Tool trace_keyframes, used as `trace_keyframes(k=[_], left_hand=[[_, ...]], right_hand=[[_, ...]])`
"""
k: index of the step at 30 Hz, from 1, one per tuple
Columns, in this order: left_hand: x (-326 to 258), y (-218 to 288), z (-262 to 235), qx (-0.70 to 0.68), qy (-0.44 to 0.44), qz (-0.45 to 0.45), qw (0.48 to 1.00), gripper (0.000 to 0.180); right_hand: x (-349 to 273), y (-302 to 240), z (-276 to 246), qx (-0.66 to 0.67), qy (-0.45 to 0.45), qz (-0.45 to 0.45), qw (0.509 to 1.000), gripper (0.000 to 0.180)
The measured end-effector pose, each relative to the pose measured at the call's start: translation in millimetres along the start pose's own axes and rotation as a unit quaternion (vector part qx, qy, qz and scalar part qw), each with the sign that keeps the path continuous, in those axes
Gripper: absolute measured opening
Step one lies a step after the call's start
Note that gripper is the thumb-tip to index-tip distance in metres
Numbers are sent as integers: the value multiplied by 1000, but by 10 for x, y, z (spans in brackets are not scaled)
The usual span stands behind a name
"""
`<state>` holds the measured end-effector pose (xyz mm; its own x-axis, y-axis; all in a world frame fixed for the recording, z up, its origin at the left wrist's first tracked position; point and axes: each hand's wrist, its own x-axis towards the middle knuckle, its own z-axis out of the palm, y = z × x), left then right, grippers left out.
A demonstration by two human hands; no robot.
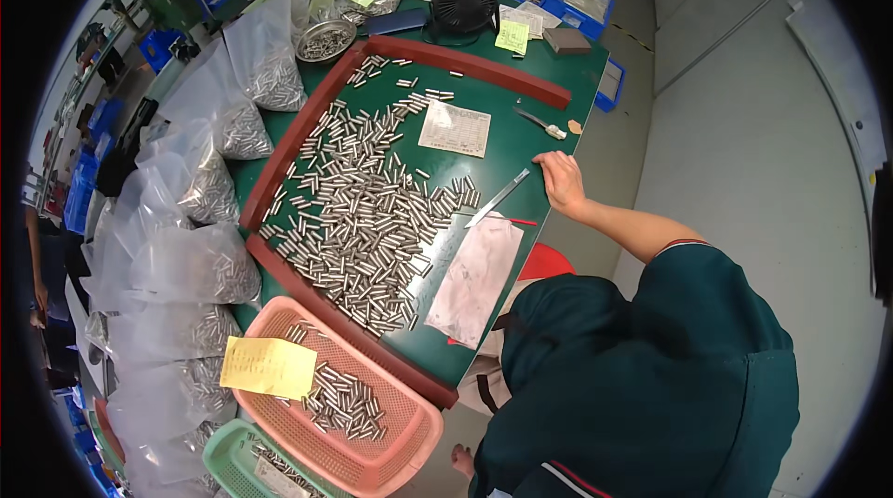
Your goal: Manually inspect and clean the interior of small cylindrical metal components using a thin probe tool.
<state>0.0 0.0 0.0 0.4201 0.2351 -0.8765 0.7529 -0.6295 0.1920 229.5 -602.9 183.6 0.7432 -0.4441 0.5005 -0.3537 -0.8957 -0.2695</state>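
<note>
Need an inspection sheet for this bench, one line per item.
Surface: green table, edged by red-brown bars on three sides.
Job's things: metal pins scattered in a broad heap; more in a pink basket and in clear bags along the far side.
Clutter: paper slip, metal strip, pale pink sheet, black fan.
Hands: right hand at the table edge beside the strip's end, no object seen in it; left hand only partly visible, low beside the body.
Cables: nothing seen.
Surroundings: grey wall, red stool, blue crates.
</note>
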Motion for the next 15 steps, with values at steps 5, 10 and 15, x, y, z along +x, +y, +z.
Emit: trace_keyframes(k=[5,10,15], left_hand=[[718,756,446,-69,81,37,994,40],[1482,1640,421,-132,202,46,969,39],[1503,1634,206,-176,354,51,917,39]], right_hand=[[-29,133,-79,24,2,6,1000,11],[-28,131,8,106,19,14,994,12],[7,151,-34,160,-8,-7,987,14]])
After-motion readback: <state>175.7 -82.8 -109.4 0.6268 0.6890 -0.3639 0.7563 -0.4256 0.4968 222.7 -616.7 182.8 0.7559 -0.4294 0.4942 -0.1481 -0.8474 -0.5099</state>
